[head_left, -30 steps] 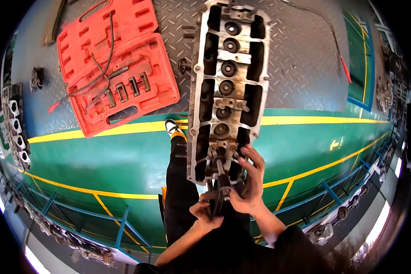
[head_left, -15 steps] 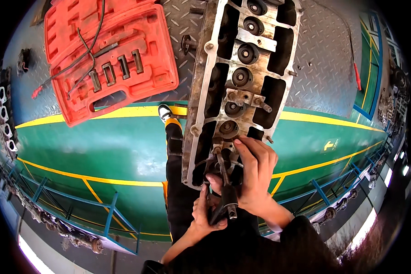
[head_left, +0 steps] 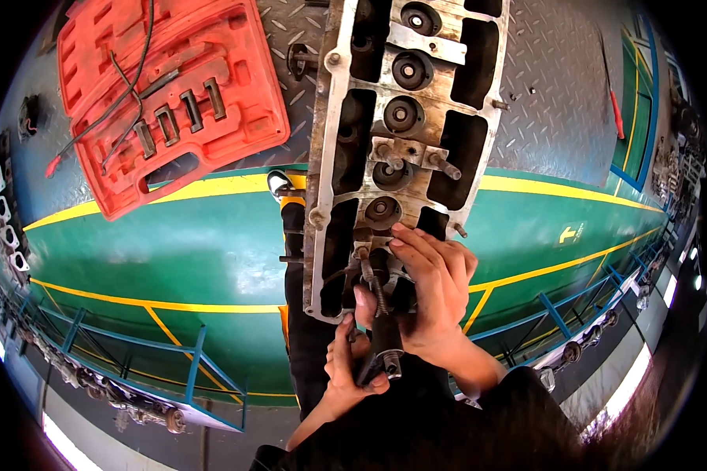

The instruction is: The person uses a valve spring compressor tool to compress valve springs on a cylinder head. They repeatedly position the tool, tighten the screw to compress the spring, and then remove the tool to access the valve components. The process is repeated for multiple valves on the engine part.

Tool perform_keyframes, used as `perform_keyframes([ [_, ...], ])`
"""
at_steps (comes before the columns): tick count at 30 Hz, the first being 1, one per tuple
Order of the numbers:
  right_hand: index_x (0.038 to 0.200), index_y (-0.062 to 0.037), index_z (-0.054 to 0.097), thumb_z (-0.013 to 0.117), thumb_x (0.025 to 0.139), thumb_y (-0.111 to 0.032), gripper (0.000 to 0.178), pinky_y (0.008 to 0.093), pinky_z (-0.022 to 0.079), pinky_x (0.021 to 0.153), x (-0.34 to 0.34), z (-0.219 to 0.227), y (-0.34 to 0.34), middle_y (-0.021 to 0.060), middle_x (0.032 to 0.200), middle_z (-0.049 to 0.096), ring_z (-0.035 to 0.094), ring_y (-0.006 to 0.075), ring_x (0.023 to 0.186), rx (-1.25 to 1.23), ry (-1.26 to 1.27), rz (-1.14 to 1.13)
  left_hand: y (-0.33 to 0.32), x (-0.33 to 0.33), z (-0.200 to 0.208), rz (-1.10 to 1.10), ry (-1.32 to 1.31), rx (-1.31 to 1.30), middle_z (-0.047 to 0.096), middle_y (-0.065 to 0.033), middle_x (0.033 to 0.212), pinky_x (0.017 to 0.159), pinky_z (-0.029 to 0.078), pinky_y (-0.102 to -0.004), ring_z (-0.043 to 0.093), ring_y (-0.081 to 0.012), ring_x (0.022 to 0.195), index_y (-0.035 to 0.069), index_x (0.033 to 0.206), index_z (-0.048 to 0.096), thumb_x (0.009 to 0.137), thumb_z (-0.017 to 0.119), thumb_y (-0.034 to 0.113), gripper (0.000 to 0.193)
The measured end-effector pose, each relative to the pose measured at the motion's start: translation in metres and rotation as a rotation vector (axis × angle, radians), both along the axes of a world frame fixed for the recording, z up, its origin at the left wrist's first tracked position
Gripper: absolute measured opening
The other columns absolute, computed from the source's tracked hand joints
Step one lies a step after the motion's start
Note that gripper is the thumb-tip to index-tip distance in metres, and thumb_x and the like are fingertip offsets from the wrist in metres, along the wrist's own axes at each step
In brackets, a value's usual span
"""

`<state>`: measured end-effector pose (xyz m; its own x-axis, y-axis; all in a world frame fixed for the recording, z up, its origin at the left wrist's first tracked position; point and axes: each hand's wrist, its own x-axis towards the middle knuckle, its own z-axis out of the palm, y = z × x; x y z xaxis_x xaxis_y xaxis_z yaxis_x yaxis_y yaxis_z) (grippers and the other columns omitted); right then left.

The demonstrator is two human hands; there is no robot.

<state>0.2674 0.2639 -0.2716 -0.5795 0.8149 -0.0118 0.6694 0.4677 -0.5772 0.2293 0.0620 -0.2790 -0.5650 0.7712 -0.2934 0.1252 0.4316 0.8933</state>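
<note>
Cylinder head (head_left: 404, 149) lies lengthwise on the checker-plate tabletop (head_left: 558, 102), its near end at your hands. Your left hand (head_left: 352, 363) has its fingers wrapped round the dark handle of a valve spring compressor (head_left: 383, 334); your right hand (head_left: 436, 294) steadies its threaded shaft, fingers resting on the casting. Farther springs look seated, so this near valve seems among the last. A red tool case (head_left: 169, 94) lies open far left.

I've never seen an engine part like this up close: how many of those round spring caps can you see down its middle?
5 on the cylinder head, running top to bottom. The right hand may hide more.
</note>
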Motion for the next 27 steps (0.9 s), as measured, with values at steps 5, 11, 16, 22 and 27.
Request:
perform_keyframes([
  [5, 0.109, 0.0007, 0.063, 0.079, 0.074, -0.03, 0.049, 0.0379, 0.041, 0.092, 0.0, 0.002, 0.003, 0.0164, 0.114, 0.071, 0.066, 0.0286, 0.102, -0.011, 0.003, 0.002, 0.004, -0.005, 0.004, -0.042, -0.009, 0.02, 0.066, -0.022, 0.115, 0.09, 0.054, -0.0369, 0.069, -0.0288, 0.094, -0.016, 0.145, 0.031, 0.082, 0.072, 0.051, 0.101],
  [11, 0.104, -0.0048, 0.065, 0.073, 0.077, -0.029, 0.038, 0.0408, 0.034, 0.097, -0.002, 0.003, 0.004, 0.008, 0.109, 0.074, 0.066, 0.0226, 0.097, 0.031, -0.04, -0.04, 0.031, -0.006, 0.009, 0.005, -0.017, 0.111, 0.067, -0.0126, 0.082, 0.078, 0.055, -0.0362, 0.067, -0.0263, 0.072, -0.017, 0.147, 0.024, 0.089, 0.068, 0.043, 0.094],
  [16, 0.102, -0.0062, 0.065, 0.073, 0.076, -0.029, 0.036, 0.0405, 0.034, 0.097, -0.005, -0.004, 0.0, 0.0068, 0.109, 0.074, 0.065, 0.0219, 0.096, 0.046, 0.023, -0.08, 0.029, -0.001, 0.007, 0.044, -0.05, 0.117, 0.059, -0.0067, 0.066, 0.067, 0.052, -0.0332, 0.06, -0.0197, 0.06, -0.015, 0.148, 0.022, 0.09, 0.068, 0.042, 0.093],
  [22, 0.104, -0.0053, 0.065, 0.074, 0.076, -0.032, 0.04, 0.0417, 0.033, 0.097, -0.003, 0.003, 0.001, 0.0091, 0.111, 0.073, 0.064, 0.0225, 0.098, 0.014, -0.022, -0.055, 0.008, -0.002, 0.002, 0.055, -0.014, 0.062, 0.068, -0.0096, 0.075, 0.08, 0.056, -0.0393, 0.068, -0.0242, 0.071, -0.015, 0.144, 0.031, 0.088, 0.065, 0.054, 0.095],
  [27, 0.112, -0.0039, 0.065, 0.072, 0.077, -0.037, 0.049, 0.0442, 0.032, 0.097, -0.001, 0.0, 0.0, 0.0092, 0.118, 0.07, 0.066, 0.0243, 0.103, 0.004, -0.011, -0.053, 0.007, -0.003, 0.002, 0.021, 0.056, 0.015, 0.068, -0.0088, 0.077, 0.082, 0.056, -0.0384, 0.069, -0.0245, 0.073, -0.017, 0.142, 0.033, 0.087, 0.065, 0.056, 0.096],
])
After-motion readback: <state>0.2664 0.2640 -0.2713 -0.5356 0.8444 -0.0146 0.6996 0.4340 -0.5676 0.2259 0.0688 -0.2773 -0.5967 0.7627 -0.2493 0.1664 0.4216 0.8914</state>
